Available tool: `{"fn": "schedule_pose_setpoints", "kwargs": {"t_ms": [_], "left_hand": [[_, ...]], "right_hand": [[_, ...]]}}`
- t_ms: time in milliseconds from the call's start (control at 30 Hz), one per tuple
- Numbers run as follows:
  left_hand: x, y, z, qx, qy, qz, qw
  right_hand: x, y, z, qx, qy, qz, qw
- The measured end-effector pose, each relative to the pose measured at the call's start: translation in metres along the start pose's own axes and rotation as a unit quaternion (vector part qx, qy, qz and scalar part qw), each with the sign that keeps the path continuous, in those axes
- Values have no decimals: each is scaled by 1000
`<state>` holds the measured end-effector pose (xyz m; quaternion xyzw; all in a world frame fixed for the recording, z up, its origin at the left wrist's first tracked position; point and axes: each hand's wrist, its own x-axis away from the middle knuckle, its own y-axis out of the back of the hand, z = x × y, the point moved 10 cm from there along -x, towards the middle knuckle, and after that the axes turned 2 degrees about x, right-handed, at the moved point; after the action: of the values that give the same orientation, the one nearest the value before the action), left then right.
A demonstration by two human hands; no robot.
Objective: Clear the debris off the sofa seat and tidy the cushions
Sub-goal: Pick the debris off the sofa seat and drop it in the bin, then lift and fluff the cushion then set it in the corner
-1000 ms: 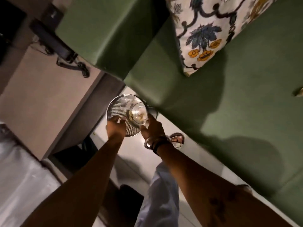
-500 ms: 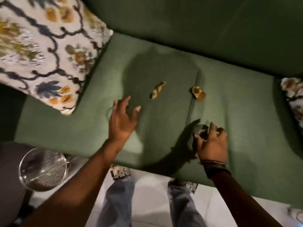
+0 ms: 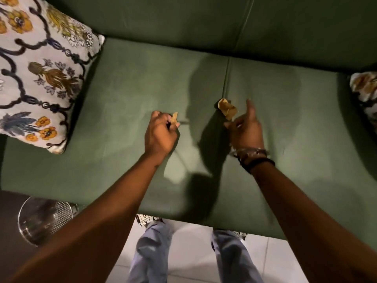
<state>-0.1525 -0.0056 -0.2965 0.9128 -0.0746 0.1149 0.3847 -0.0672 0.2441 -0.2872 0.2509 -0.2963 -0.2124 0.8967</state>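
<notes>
Debris scrap (image 3: pixel 174 117) pinched in left hand (image 3: pixel 161 135), mid-seat.

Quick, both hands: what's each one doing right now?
Left hand: closed on a dry leaf scrap.
Right hand: open, holding nothing, fingers beside the crumpled leaf on the sofa seat.

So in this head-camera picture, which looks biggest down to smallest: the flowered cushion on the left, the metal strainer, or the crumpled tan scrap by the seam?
1. Flowered cushion, cut off by the frame
2. Metal strainer, partly behind the arm
3. Crumpled tan scrap, clearly smallest
</notes>
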Motion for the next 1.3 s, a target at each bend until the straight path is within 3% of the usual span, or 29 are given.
{"fn": "schedule_pose_setpoints", "kwargs": {"t_ms": [100, 167, 300, 400, 467, 600, 667, 733, 867, 933, 1033, 1133, 1233, 1300], "left_hand": [[28, 31, 16, 24, 7, -47, 999], [44, 63, 40, 36, 24, -93, 995], [84, 130, 113, 61, 78, -170, 980], [124, 180, 189, 90, 152, -219, 960], [152, 213, 243, 102, 212, -252, 939], [199, 258, 333, 116, 319, -291, 894], [216, 269, 381, 112, 391, -278, 870], [222, 276, 414, 90, 417, -247, 870], [227, 287, 442, 77, 441, -219, 867], [220, 298, 427, 81, 423, -248, 868], [195, 309, 373, 165, 358, -299, 869], [146, 313, 298, 256, 269, -273, 888], [87, 319, 238, 338, 226, -247, 880], [46, 330, 205, 360, 196, -250, 877]], "right_hand": [[-37, -24, 26, 140, 16, 40, 989], [-43, -30, 31, 228, 20, 24, 973], [-16, -45, 42, 285, 58, -9, 957], [41, -88, 62, 264, 97, 5, 960], [99, -145, 82, 169, 118, 52, 977], [227, -302, 119, 55, 141, 221, 964], [278, -382, 120, 59, 78, 310, 946], [311, -445, 121, 46, 32, 372, 926], [329, -518, 122, 186, 89, 449, 870], [325, -515, 117, 182, 61, 474, 859], [294, -457, 143, 109, 61, 415, 901], [227, -355, 212, 50, 221, 221, 949], [146, -262, 293, 7, 332, 33, 943], [79, -238, 338, -28, 309, 5, 951]]}}
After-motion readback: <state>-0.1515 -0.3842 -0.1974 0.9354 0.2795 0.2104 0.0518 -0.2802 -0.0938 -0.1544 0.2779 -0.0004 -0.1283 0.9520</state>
